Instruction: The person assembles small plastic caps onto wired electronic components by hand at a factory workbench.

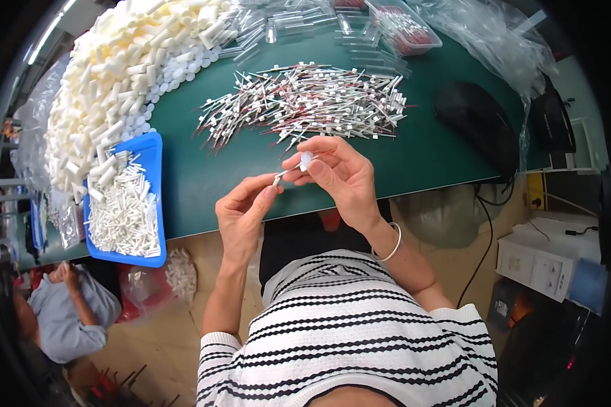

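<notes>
Over the table's near edge my two hands meet. My left hand (243, 209) pinches a thin white stick with a small white block (277, 179) between thumb and fingertips. In my right hand (346, 184), thumb and fingers close on a small translucent white cap (306, 159), held beside the stick's far end. Whether stick and cap touch is too small to tell. Just beyond the hands lies a wide pile of thin white sticks with small white blocks and red ends (305, 102). Nearest my left hand stands a blue tray (160, 197) full of short thin white tubes (119, 210).
A large heap of cream-white cylinders (95, 95) covers the left side, edged by translucent caps (176, 71). Clear tubes (299, 24) and a clear box (424, 42) of parts lie at the back. A black bag-like object (475, 119) sits right. Another person (75, 312) sits lower left.
</notes>
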{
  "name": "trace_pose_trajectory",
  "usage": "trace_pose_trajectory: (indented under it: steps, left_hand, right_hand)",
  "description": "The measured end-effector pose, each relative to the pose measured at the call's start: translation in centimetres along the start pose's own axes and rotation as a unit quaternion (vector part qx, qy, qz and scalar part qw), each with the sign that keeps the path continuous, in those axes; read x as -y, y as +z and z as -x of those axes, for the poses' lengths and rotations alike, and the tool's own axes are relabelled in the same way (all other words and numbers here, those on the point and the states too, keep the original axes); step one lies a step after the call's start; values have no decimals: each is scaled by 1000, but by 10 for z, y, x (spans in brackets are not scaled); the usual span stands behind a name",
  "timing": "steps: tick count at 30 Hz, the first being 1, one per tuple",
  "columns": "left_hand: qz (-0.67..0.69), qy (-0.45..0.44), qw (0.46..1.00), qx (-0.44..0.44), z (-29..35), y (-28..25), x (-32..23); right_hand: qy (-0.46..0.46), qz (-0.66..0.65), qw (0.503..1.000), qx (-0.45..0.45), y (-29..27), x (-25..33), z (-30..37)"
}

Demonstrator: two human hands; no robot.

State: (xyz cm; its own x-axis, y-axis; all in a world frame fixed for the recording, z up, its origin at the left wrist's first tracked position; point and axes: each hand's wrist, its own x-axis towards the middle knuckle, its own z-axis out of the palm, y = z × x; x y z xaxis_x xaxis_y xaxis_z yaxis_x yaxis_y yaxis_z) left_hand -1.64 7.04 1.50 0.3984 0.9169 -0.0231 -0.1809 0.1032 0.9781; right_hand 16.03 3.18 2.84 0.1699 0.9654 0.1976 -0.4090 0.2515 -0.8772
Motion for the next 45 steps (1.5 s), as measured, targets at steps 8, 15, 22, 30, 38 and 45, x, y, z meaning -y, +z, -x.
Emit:
trace_pose_trajectory:
  steps: [8, 15, 22, 30, 38, 45]
  left_hand:
    - [3, -7, 1000, -18, 6, -1, 0]
    - [-161, 114, 980, -18, -1, -3, -15]
    - [-222, 72, 965, 119, -9, -15, -35]
    - [-792, 198, 520, -252, -178, -184, -59]
    - [-649, 148, 734, -137, -157, -141, -66]
    - [-311, -19, 940, 136, -29, 4, -37]
  right_hand:
    - [24, -13, 1000, 9, 1, -2, 7]
    - [-36, 317, 947, 28, 8, 1, 3]
    - [187, 115, 973, 68, 1, -5, -1]
    - [144, -78, 986, -18, -16, -4, 1]
    - [160, 18, 987, -18, -44, 13, 20]
    - [127, -107, 985, -40, -22, -9, 0]
